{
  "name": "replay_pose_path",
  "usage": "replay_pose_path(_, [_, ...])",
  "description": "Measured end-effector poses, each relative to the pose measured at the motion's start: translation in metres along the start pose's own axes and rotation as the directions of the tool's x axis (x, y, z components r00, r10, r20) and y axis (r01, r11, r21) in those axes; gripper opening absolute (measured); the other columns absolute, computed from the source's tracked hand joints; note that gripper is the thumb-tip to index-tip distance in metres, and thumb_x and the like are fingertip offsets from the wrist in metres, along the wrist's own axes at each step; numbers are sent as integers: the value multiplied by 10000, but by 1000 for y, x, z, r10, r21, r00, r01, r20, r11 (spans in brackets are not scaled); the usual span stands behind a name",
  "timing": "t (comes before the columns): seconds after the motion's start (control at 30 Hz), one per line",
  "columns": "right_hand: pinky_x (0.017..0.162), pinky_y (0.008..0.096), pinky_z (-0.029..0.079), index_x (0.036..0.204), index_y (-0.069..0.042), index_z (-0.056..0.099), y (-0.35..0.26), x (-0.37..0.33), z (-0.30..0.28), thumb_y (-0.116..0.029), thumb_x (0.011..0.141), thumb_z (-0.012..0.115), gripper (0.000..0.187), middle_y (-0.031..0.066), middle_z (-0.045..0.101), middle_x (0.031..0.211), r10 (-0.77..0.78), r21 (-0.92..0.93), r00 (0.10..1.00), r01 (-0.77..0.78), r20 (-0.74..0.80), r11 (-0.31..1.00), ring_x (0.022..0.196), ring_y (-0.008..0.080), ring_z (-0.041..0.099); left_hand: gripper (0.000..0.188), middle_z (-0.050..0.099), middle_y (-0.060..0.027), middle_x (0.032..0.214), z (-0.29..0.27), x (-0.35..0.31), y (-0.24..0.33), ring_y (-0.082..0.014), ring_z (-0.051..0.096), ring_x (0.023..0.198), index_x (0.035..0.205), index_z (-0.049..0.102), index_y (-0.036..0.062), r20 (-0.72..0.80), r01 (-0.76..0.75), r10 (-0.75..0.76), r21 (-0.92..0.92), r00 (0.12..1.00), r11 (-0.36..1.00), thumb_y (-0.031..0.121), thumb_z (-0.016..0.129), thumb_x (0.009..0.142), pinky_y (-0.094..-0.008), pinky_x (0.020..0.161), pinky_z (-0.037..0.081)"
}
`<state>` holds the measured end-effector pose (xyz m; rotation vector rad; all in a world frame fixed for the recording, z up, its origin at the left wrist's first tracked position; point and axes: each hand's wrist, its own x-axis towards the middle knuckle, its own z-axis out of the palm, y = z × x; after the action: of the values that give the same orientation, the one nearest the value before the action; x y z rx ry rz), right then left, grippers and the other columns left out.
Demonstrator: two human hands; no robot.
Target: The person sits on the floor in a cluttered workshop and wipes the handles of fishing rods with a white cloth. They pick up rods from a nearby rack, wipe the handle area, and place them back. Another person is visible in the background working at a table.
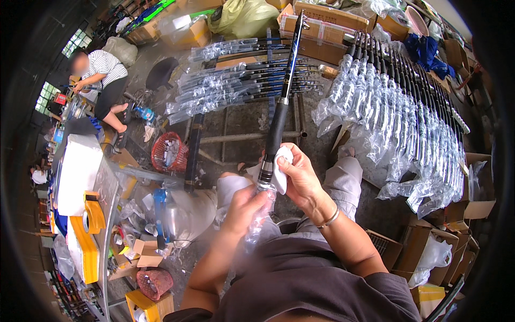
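A black fishing rod (277, 121) points up and away in front of me, with a blue-marked upper section and a clear plastic sleeve (256, 228) over its lower end. My left hand (244, 208) is closed around that sleeved end, just below the metal reel seat. Pinched in my right hand (300, 174) is a white cloth (282, 169), pressed against the side of the rod near the reel seat. A bracelet circles my right wrist. The cloth and fingers hide part of the handle.
Many plastic-sleeved rods (397, 107) lean in a row at the right. More sleeved rods (225, 80) lie on a metal frame ahead. A red basket (169, 152) stands on the floor at left. Another person (104, 75) sits far left. Open cardboard boxes (421, 249) stand at lower right.
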<state>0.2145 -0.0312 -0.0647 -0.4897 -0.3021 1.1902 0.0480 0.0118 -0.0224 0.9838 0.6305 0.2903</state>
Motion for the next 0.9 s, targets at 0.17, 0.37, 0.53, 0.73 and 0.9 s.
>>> replay_pose_path(0.17, [726,255,521,1063,-59,549,-1,-1,5,-30,842,697,268,10,633,911,45,72,999,-43,-30,997,796,98,617,378,513,-45,665,-17,-1,-1,-119,439,437,980,558,-16,221,135,-77,-257,972,957,353,609,912,-263,396,337])
replay_pose_path(0.37, [733,280,523,1117,-49,541,6,4,9,-115,928,595,208,30,627,923,139,4,986,-139,-95,990,812,126,619,422,443,-31,607,-22,2,-8,-85,365,388,1021,499,-40,403,200,-4,-446,915,873,369,563,942,-242,363,283])
replay_pose_path(0.53, [876,418,504,1129,-35,553,-18,4,0,-313,1001,410,337,147,619,1031,275,390,957,-290,95,874,971,301,605,457,467,-45,584,-31,3,-1,-122,376,373,1020,517,-4,350,162,-32,-349,936,923,433,592,909,-279,370,282])
replay_pose_path(0.73, [1064,568,335,1281,-21,497,-29,1,8,-427,996,339,520,241,544,1276,243,554,944,-327,222,766,1224,417,483,409,440,-34,611,-40,-6,1,-87,366,398,1042,488,-52,355,99,75,-448,932,889,350,521,970,-247,372,286])
replay_pose_path(0.9, [1078,593,306,1311,-32,480,-32,0,13,-453,995,314,552,251,522,1309,214,587,938,-339,273,735,1246,432,461,413,437,-43,590,-39,-9,0,-98,366,396,1040,500,-60,270,35,86,-416,959,909,346,525,967,-251,375,288])
